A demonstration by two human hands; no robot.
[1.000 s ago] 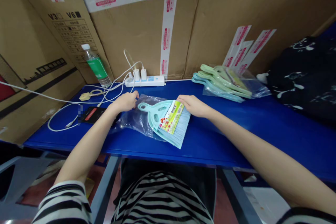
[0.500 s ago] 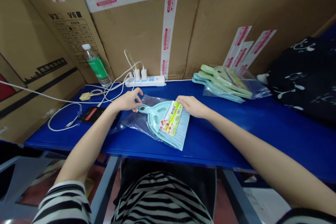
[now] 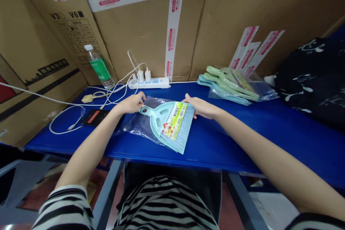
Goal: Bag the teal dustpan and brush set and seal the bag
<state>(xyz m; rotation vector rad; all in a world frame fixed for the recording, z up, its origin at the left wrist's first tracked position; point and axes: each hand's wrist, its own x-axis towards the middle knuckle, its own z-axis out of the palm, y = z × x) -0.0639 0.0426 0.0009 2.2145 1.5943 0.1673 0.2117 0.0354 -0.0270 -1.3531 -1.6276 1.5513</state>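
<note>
A pale turquoise dustpan (image 3: pixel 155 124) and its small brush (image 3: pixel 183 127) lie together on the blue table, partly inside a clear plastic bag (image 3: pixel 138 126). A yellow-green printed label (image 3: pixel 174 120) runs across the bristles. The handle points left. My left hand (image 3: pixel 132 103) is closed at the handle end, fingertips pinched at the bag's upper edge; the exact grip is partly hidden. My right hand (image 3: pixel 202 107) is at the brush's right upper edge, thumb raised apart and fingers stretched alongside, some tips out of sight at the edge.
More bagged dustpan sets (image 3: pixel 229 84) in green and blue lie at the back right, beside a dark patterned bag (image 3: pixel 309 79). A power strip (image 3: pixel 149 83), cables, a water bottle (image 3: pixel 100 67) and a black phone-like device (image 3: pixel 95 117) are at the left. Cardboard (image 3: pixel 145 36) walls the back.
The dustpan set has shifted slightly left. My right hand has loosened from the label's top corner, its thumb now lifted. My left fingers have drawn closer together.
</note>
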